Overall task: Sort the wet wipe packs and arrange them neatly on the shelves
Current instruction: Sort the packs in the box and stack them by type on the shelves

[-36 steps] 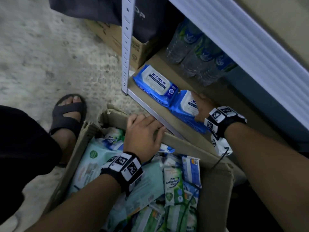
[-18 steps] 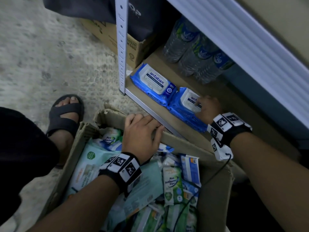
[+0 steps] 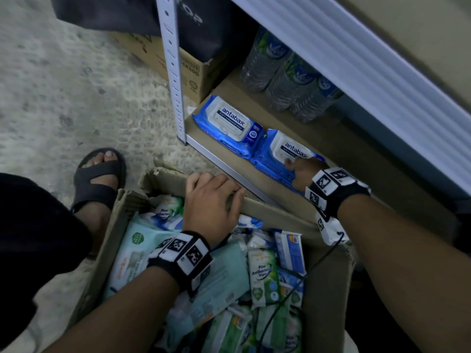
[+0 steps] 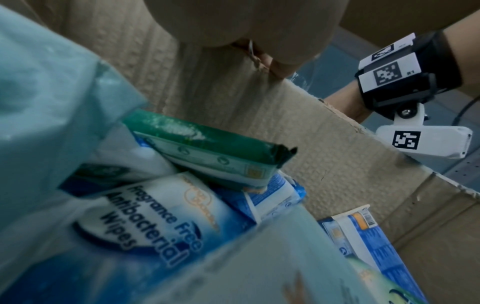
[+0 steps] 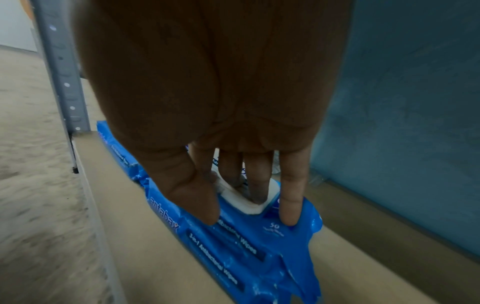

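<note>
Two blue antabax wet wipe packs lie side by side on the bottom shelf point(image 3: 293, 115): the left pack point(image 3: 229, 123) by the metal upright and the right pack point(image 3: 280, 154), which sits on another blue pack. My right hand point(image 3: 303, 171) rests on the right pack's near end. In the right wrist view its straight fingers point(image 5: 254, 185) press the white lid of that pack point(image 5: 259, 246). My left hand point(image 3: 214, 200) grips the far rim of the cardboard box point(image 3: 275, 212), thumb inside point(image 4: 278, 65). Several green, teal and blue wipe packs point(image 3: 262, 276) fill the box.
Water bottles point(image 3: 285, 80) stand at the back of the shelf. The perforated upright point(image 3: 173, 72) marks its left end, with a brown carton point(image 3: 193, 72) beyond it. The white beam of the shelf above point(image 3: 356, 59) overhangs. My sandalled foot point(image 3: 99, 174) is left of the box.
My right hand has slid back along the right blue pack toward its near end, uncovering the lid's label. The left hand keeps its hold on the box rim.
</note>
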